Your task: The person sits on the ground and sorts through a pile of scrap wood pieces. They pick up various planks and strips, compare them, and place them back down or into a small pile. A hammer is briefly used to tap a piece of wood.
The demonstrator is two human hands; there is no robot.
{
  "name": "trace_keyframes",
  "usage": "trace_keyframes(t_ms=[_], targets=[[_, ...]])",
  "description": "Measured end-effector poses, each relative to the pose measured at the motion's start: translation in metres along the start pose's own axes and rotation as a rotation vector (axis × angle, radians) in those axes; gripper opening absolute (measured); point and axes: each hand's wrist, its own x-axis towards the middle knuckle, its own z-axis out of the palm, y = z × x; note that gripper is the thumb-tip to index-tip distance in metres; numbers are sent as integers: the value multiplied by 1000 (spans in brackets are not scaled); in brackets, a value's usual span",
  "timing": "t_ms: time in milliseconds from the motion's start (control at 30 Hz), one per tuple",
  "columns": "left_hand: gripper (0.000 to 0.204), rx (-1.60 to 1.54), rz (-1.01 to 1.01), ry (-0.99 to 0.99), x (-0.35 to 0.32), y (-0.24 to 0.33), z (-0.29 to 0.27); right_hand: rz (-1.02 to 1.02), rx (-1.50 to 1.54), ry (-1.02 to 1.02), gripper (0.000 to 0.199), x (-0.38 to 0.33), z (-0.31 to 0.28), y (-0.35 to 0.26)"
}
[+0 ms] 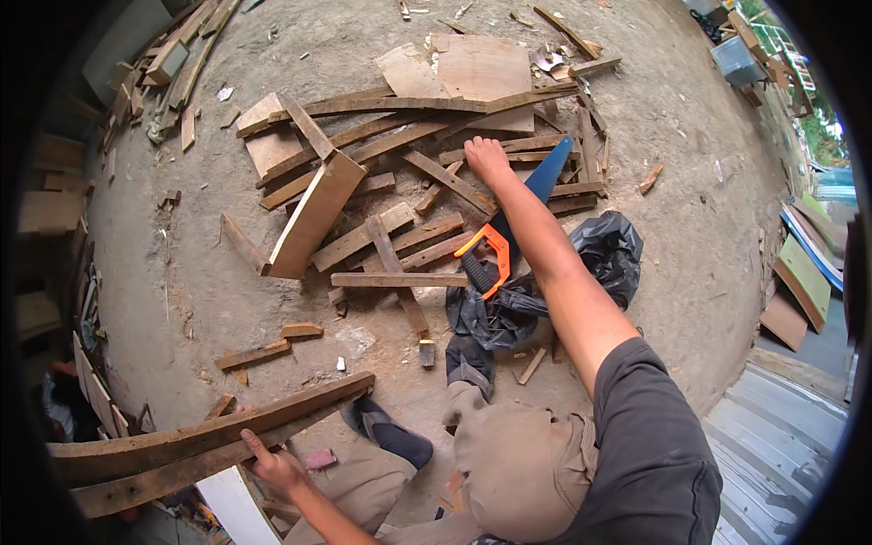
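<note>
At the lower left my left hand [277, 468] is closed around two long, worn wooden planks [209, 436], its thumb lying over the nearer one. My right arm stretches out to the wood pile. There my right hand [488, 159] has its fingers curled over a wooden strip [536, 143]; the grip is partly hidden by the back of the hand. Beside that forearm lies a handsaw [490, 263] with an orange and black handle and a blue blade, which my arm partly covers. A black plastic bag [609, 259] lies crumpled under and beside the arm.
Loose boards and strips [400, 236] lie crossed on the dirt floor ahead, with a plywood sheet [481, 68] behind them. A box-like wooden piece [313, 218] stands on the pile's left. Corrugated metal [772, 445] is at the right, more scrap wood [182, 73] at the far left.
</note>
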Motion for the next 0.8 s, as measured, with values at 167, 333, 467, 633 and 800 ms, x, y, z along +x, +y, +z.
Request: trace_keyframes(t_ms=[167,333,467,633,800], targets=[[47,-41,-3,10,-1,0,-2,-70,-102,317,16,-6,-18,2],[45,-40,64,7,1,-3,0,-120,355,522,31,0,-107,1],[36,-9,164,-4,-7,8,6,-432,670,496,28,-18,-202,-61],[32,-5,213,-76,-4,6,7,-649,783,-104,37,-53,-223,-158],[31,-40,241,-80,2,5,19,-742,690,-226,44,-91,-127,-217]])
